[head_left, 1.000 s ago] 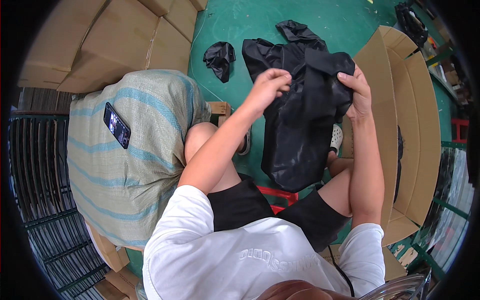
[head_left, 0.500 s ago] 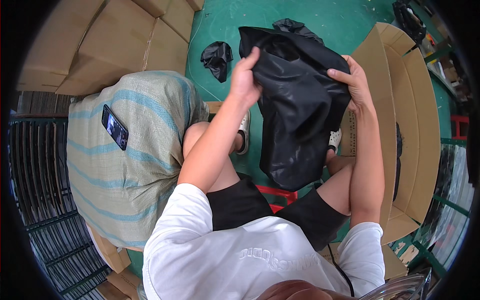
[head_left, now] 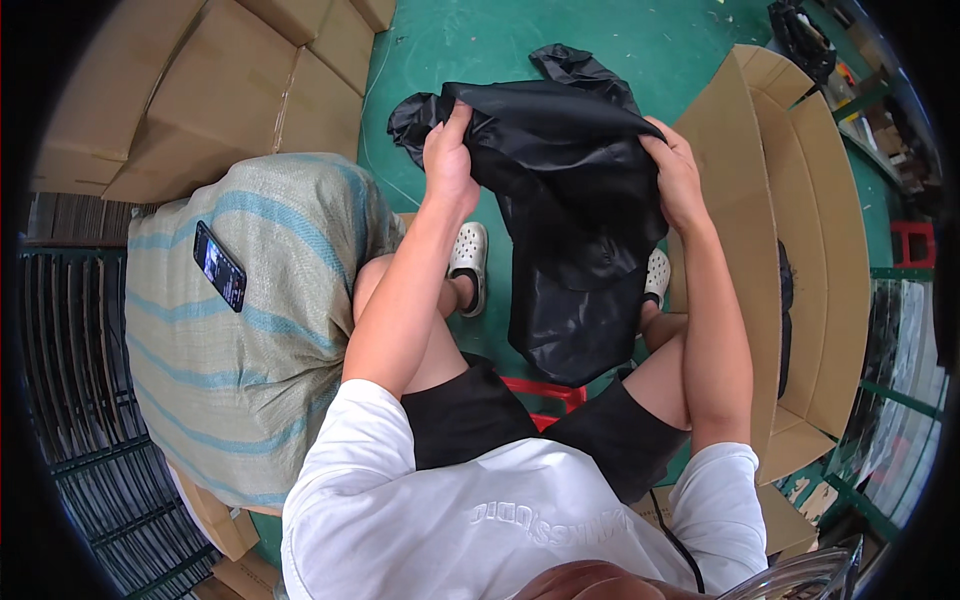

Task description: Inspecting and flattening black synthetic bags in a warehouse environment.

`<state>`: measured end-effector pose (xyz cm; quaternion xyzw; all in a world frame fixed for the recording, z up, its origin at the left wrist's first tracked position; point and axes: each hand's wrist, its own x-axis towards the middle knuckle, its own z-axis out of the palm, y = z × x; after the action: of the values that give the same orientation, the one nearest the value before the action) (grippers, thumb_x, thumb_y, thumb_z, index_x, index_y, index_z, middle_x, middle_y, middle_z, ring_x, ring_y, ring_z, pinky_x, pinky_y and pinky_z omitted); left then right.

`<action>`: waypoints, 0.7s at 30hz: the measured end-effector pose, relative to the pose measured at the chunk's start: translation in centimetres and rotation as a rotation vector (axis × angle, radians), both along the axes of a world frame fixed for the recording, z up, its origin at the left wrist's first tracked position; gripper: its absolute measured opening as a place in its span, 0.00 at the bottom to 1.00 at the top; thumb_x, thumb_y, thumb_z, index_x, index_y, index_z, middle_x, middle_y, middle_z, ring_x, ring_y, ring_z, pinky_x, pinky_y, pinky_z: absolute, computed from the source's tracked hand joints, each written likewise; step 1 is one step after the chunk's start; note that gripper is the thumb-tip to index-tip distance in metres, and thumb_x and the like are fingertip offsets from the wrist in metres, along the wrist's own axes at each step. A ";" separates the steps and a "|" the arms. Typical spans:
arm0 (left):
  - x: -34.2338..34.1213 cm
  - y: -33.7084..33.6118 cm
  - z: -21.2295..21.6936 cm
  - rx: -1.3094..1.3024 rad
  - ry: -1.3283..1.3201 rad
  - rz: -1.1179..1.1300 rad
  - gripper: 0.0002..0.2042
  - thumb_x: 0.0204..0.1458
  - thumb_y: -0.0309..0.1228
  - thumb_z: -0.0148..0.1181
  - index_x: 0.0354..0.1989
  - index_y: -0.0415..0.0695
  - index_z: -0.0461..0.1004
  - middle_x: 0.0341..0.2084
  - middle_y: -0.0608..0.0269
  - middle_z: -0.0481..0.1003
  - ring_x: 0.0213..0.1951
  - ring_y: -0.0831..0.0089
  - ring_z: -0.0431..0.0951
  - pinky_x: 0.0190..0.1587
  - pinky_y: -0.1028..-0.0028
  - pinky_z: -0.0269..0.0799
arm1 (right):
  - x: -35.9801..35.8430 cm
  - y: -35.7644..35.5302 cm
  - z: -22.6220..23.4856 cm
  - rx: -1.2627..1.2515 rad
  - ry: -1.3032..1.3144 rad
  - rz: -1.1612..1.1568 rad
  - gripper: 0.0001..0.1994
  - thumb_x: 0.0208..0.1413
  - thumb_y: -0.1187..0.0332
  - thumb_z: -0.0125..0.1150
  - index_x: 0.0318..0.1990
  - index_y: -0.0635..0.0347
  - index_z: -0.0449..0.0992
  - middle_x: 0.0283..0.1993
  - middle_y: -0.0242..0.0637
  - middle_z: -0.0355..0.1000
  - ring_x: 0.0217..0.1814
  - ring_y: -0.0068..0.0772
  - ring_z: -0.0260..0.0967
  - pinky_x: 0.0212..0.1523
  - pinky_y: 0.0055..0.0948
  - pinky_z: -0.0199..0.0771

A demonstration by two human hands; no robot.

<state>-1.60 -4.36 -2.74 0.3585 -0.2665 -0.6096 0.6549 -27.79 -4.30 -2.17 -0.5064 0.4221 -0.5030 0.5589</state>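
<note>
A shiny, limp black piece of thin material point(head_left: 580, 230) hangs between my hands over the floor; it looks like a bag or cover, but I cannot tell which. My left hand point(head_left: 451, 170) pinches its upper left edge, thumb on top. At the upper right edge, my right hand point(head_left: 682, 180) grips it between thumb and fingers. The top edge is drawn fairly straight between the two grips, and the lower end droops in folds between my knees. Behind it on the floor lie crumpled black pieces point(head_left: 585, 68), one partly hidden beside my left hand.
To my left a striped woven sack point(head_left: 290, 270) bulges, with a phone point(head_left: 219, 265) on it. Stacked cartons point(head_left: 230, 90) rise at the far left. An open cardboard box point(head_left: 820, 260) holding something dark stands at my right. A red stool point(head_left: 545, 392) shows beneath me.
Both hands have moved left with the black piece, my left hand also lower. Its top edge is now stretched and folded over, and the opening seen near the top no longer shows.
</note>
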 end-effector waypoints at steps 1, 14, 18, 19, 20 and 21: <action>0.2 0.2 0.1 -0.033 -0.091 0.016 0.15 0.60 0.32 0.51 0.52 0.39 0.71 0.47 0.58 0.76 0.48 0.65 0.77 0.54 0.65 0.70 | 0.4 0.3 0.3 0.093 -0.171 0.027 0.11 0.60 0.71 0.49 0.44 0.66 0.76 0.43 0.31 0.75 0.46 0.19 0.69 0.50 0.19 0.66; 1.8 -1.8 -2.1 -0.121 -0.775 0.231 0.14 0.44 0.16 0.58 0.42 0.37 0.70 0.33 0.63 0.75 0.36 0.77 0.73 0.40 0.76 0.70 | 2.6 1.2 0.8 -0.104 -0.201 -0.155 0.09 0.61 0.76 0.48 0.44 0.66 0.74 0.40 0.27 0.73 0.42 0.18 0.68 0.46 0.19 0.67; 1.5 -2.1 -3.2 -0.051 -0.569 0.343 0.09 0.56 0.26 0.58 0.44 0.39 0.71 0.37 0.62 0.74 0.39 0.75 0.73 0.45 0.74 0.71 | 4.8 4.1 1.3 -0.374 0.172 -0.134 0.10 0.49 0.78 0.53 0.40 0.67 0.71 0.34 0.33 0.69 0.39 0.23 0.67 0.44 0.23 0.66; 2.2 -2.2 -4.0 -0.053 -0.570 0.347 0.09 0.56 0.26 0.58 0.44 0.39 0.71 0.37 0.62 0.74 0.39 0.75 0.73 0.45 0.74 0.71 | 5.0 5.1 2.0 -0.366 0.316 0.032 0.12 0.46 0.76 0.57 0.41 0.67 0.70 0.33 0.40 0.69 0.37 0.29 0.69 0.42 0.28 0.68; 3.4 -2.2 -4.9 -0.030 -0.163 0.165 0.11 0.59 0.30 0.54 0.48 0.40 0.70 0.40 0.62 0.74 0.42 0.73 0.73 0.47 0.72 0.71 | 5.8 5.8 2.1 -0.451 0.344 0.186 0.13 0.46 0.74 0.61 0.40 0.65 0.70 0.34 0.43 0.70 0.35 0.36 0.71 0.39 0.31 0.69; 4.2 -2.2 -5.8 -0.007 0.242 -0.019 0.13 0.62 0.34 0.51 0.51 0.41 0.70 0.44 0.61 0.73 0.45 0.71 0.73 0.50 0.71 0.71 | 6.6 6.2 2.4 -0.529 0.409 0.345 0.15 0.47 0.70 0.65 0.41 0.64 0.71 0.30 0.43 0.72 0.32 0.41 0.73 0.36 0.33 0.70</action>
<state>2.64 -6.52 -8.55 0.2775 -0.1907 -0.6537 0.6778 -21.18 1.90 0.22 -0.7869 0.2889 -0.3815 0.3897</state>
